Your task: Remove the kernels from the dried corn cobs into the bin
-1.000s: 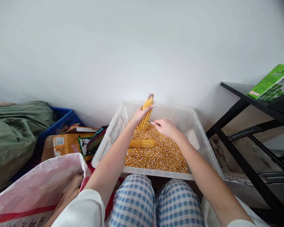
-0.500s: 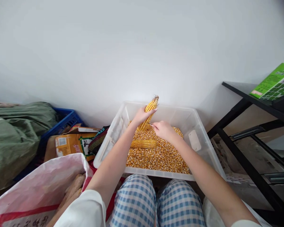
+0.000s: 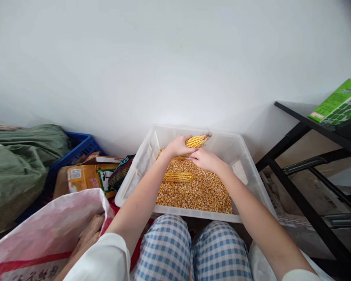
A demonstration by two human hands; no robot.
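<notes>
My left hand (image 3: 179, 146) is wrapped round an ear of corn (image 3: 197, 141), whose dry, whiskery end points to the right. Against the underside of that ear my right hand (image 3: 205, 160) is closed, gripping a thin, pointed tool that its fingers now mostly hide. Both hands are above a translucent plastic bin (image 3: 196, 214) holding a thick layer of loose corn kernels (image 3: 199, 195). On the kernels, below my hands, a second ear of corn (image 3: 178, 177) lies crosswise.
At my left stands an open white-and-red sack (image 3: 43, 222) with cobs inside. Behind it are a yellow package (image 3: 83, 177), a blue crate (image 3: 83, 146) and green cloth (image 3: 23, 156). A black metal frame (image 3: 304, 187) on the right carries a green carton (image 3: 337, 102).
The held ear has tipped from steep to nearly level, its whiskery end swinging right and down. My right hand has shifted slightly right, staying close to the ear.
</notes>
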